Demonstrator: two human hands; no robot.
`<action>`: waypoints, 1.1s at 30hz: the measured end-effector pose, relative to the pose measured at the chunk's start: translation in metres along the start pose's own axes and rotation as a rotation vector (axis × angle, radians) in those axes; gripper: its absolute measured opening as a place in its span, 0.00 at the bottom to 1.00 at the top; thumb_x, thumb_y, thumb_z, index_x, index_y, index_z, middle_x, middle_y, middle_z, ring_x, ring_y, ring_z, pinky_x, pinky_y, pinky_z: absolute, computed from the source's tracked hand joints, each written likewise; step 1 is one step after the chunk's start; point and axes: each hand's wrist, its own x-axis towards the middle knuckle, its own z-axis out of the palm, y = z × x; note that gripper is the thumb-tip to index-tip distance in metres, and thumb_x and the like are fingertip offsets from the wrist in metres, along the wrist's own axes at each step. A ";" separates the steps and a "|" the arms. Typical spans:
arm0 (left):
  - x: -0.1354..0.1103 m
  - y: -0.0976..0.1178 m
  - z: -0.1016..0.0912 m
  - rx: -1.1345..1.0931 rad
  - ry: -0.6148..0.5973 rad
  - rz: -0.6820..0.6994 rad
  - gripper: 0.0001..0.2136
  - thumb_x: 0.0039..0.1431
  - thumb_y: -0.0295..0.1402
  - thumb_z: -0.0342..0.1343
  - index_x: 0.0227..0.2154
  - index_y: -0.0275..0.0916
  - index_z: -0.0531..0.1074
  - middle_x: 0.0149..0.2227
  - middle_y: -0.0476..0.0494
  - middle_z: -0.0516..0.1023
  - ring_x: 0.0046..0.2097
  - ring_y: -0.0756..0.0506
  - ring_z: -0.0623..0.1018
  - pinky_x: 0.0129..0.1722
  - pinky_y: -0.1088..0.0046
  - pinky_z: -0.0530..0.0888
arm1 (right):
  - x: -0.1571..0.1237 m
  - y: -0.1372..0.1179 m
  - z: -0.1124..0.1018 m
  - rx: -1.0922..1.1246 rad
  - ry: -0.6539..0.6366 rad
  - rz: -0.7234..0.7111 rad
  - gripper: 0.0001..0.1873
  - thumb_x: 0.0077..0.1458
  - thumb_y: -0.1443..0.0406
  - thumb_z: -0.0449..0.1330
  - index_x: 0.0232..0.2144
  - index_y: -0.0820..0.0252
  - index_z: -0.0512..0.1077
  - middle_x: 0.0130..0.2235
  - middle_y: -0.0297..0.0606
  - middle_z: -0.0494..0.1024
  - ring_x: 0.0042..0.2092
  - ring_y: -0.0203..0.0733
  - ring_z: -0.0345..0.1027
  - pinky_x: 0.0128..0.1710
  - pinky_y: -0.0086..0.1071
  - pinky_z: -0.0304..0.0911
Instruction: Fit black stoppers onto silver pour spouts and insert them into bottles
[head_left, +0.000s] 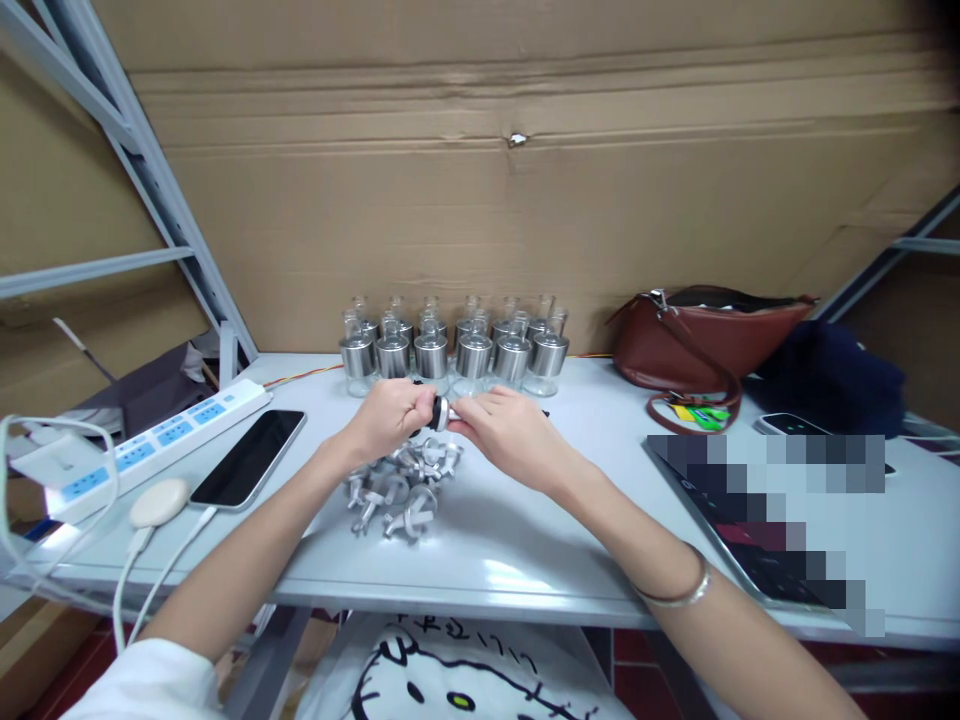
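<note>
My left hand (396, 412) is closed around a small black-and-silver bottle stopper (441, 412), just above the table. From the other side, my right hand (504, 428) pinches the stopper's right end; its fingertips meet the silver rim, and the fingers hide part of the piece. Below my left hand lies a loose pile of silvery metal-and-clear pieces (409, 490), several with short stems and round discs. Behind both hands, several glass bottles (474, 355) with brushed-metal sleeves and open necks stand upright in two rows.
A power strip (176, 432), a phone (251, 458) and a white round charger (160, 502) with cables lie left. On the right are a brown bag (712, 340), a dark blue cap (840, 375) and a partly blurred dark flat item (705, 500). Cardboard (525, 220) stands behind.
</note>
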 end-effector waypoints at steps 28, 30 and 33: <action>-0.002 -0.009 -0.009 0.159 0.343 0.287 0.11 0.65 0.41 0.43 0.37 0.39 0.63 0.35 0.44 0.72 0.36 0.48 0.72 0.36 0.72 0.71 | -0.003 -0.003 -0.013 1.203 -0.056 0.549 0.29 0.54 0.40 0.45 0.18 0.56 0.54 0.13 0.24 0.50 0.17 0.30 0.41 0.20 0.30 0.43; -0.004 -0.025 -0.011 0.128 0.491 0.138 0.10 0.64 0.40 0.47 0.40 0.39 0.62 0.38 0.43 0.70 0.40 0.47 0.72 0.38 0.71 0.71 | -0.004 0.008 -0.013 1.314 0.078 0.636 0.29 0.52 0.39 0.49 0.18 0.56 0.54 0.11 0.22 0.48 0.16 0.28 0.39 0.20 0.30 0.43; -0.006 -0.049 -0.013 0.124 0.578 -0.129 0.08 0.63 0.35 0.48 0.42 0.39 0.63 0.40 0.43 0.68 0.37 0.48 0.71 0.38 0.71 0.72 | -0.004 0.022 -0.012 1.353 0.294 0.721 0.27 0.50 0.41 0.54 0.20 0.57 0.59 0.12 0.23 0.52 0.17 0.29 0.45 0.20 0.29 0.46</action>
